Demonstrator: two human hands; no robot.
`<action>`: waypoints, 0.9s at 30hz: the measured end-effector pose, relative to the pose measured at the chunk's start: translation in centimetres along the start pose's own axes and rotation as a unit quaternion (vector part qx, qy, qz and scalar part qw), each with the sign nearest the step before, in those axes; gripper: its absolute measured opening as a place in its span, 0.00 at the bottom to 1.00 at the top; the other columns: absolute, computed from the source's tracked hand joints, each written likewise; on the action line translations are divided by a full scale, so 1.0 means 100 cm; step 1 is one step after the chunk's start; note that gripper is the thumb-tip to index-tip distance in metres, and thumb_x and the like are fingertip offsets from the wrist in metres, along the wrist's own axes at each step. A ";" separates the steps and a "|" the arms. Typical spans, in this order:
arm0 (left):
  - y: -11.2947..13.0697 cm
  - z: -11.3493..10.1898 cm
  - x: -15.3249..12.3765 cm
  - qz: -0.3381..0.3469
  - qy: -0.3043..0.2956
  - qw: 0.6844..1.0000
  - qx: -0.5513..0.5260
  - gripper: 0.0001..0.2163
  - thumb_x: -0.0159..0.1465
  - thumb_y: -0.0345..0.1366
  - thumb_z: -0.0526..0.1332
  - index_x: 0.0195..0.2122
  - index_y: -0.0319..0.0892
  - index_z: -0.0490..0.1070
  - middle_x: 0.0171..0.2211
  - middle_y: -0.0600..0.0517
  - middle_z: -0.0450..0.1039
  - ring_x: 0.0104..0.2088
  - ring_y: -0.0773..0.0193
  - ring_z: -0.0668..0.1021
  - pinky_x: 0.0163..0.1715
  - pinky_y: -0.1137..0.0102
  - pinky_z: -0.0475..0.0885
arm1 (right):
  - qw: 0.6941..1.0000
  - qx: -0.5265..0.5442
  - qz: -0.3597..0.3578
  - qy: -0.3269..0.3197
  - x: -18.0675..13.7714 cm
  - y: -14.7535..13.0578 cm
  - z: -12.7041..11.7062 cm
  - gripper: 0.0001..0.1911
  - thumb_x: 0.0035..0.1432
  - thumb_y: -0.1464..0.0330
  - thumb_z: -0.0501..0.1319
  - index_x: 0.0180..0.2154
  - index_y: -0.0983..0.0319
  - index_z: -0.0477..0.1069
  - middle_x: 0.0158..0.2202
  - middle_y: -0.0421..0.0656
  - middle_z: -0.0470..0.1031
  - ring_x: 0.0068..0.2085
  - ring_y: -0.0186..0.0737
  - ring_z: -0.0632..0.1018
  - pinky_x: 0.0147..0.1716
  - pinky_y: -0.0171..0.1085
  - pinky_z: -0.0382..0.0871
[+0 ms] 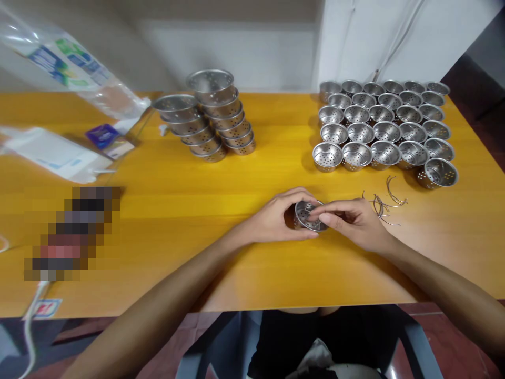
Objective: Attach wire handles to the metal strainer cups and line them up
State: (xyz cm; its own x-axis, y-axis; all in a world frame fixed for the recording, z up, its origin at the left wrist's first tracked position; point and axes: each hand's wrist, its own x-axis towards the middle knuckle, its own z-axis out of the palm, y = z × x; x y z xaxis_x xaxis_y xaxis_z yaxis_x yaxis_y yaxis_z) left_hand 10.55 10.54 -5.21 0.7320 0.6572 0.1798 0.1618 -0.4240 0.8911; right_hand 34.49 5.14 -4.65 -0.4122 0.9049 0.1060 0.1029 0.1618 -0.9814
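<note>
A small perforated metal strainer cup [303, 210] stands on the yellow table in front of me. My left hand [286, 216] curls around its left side, thumb low and fingers at the back rim, gripping it. My right hand [353, 221] reaches over the right rim, fingertips in the cup's mouth, thumb and fingers drawn together. Whatever they pinch, if anything, is too small to make out. Just beyond my right hand lie several thin curved wire handles [379, 206] in a loose heap.
Rows of similar strainer cups [359, 155] fill the back right, and two leaning stacks of them [205, 139] stand back left. Farther left are a plastic bag [90, 68], a white packet [55, 152], a purple packet [103, 136] and a pixelated object [73, 231] with a white cable [28, 329].
</note>
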 end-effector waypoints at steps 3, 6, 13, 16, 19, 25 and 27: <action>0.001 -0.003 0.000 -0.004 -0.020 1.000 -0.019 0.23 0.59 0.45 0.77 0.53 0.46 0.76 0.50 0.46 0.79 0.50 0.54 0.82 0.54 0.57 0.76 | 0.999 -0.027 0.004 -0.019 0.000 0.002 -0.002 0.14 0.68 0.56 0.70 0.40 0.60 0.85 0.35 0.42 0.85 0.34 0.36 0.81 0.35 0.36 0.75; 0.001 -0.006 0.001 -0.019 -0.043 0.998 -0.035 0.24 0.59 0.45 0.78 0.54 0.45 0.76 0.51 0.46 0.79 0.51 0.53 0.82 0.54 0.57 0.76 | 0.999 -0.026 0.021 -0.021 0.001 0.006 -0.002 0.17 0.64 0.54 0.73 0.35 0.62 0.81 0.28 0.39 0.79 0.27 0.31 0.74 0.28 0.33 0.66; -0.002 -0.008 0.002 -0.037 -0.064 0.997 -0.035 0.26 0.55 0.42 0.79 0.53 0.45 0.75 0.52 0.47 0.80 0.51 0.54 0.82 0.54 0.58 0.76 | 0.999 -0.042 0.014 -0.004 -0.001 0.005 0.003 0.17 0.64 0.55 0.73 0.34 0.61 0.77 0.26 0.36 0.75 0.23 0.29 0.68 0.24 0.32 0.60; -0.001 -0.007 0.001 -0.036 -0.063 0.997 -0.036 0.25 0.55 0.41 0.78 0.53 0.45 0.75 0.51 0.48 0.80 0.50 0.55 0.82 0.53 0.58 0.76 | 0.999 -0.042 0.014 0.001 0.000 0.003 0.005 0.18 0.64 0.54 0.73 0.33 0.61 0.76 0.25 0.36 0.74 0.22 0.28 0.67 0.22 0.31 0.60; 0.000 -0.006 0.001 -0.035 -0.057 0.997 -0.031 0.24 0.55 0.40 0.77 0.53 0.45 0.75 0.51 0.48 0.81 0.49 0.55 0.82 0.53 0.58 0.76 | 0.999 -0.046 0.013 0.010 0.001 0.002 0.006 0.20 0.63 0.53 0.74 0.33 0.61 0.75 0.24 0.35 0.73 0.22 0.28 0.66 0.22 0.31 0.59; 0.001 -0.005 0.001 -0.032 -0.052 0.998 -0.020 0.23 0.55 0.38 0.76 0.51 0.45 0.75 0.50 0.48 0.80 0.48 0.55 0.82 0.52 0.58 0.76 | 0.998 -0.063 0.009 0.012 0.002 0.001 0.006 0.19 0.64 0.53 0.73 0.32 0.61 0.76 0.24 0.35 0.73 0.23 0.28 0.66 0.22 0.31 0.58; 0.000 -0.005 0.001 -0.033 -0.050 0.998 -0.024 0.24 0.55 0.38 0.76 0.52 0.45 0.74 0.50 0.48 0.80 0.47 0.56 0.82 0.51 0.59 0.76 | 0.998 -0.060 0.006 0.010 0.002 0.001 0.007 0.19 0.64 0.53 0.73 0.32 0.61 0.76 0.24 0.35 0.73 0.23 0.27 0.66 0.23 0.31 0.58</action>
State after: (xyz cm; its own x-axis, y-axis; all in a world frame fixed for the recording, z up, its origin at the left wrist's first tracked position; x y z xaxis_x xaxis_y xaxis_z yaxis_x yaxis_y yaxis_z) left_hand 10.26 10.91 -5.03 0.7830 0.6169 0.0796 0.1816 -0.3490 0.9193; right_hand 33.77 5.11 -4.89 -0.3914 0.9149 0.0988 0.2161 0.1958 -0.9565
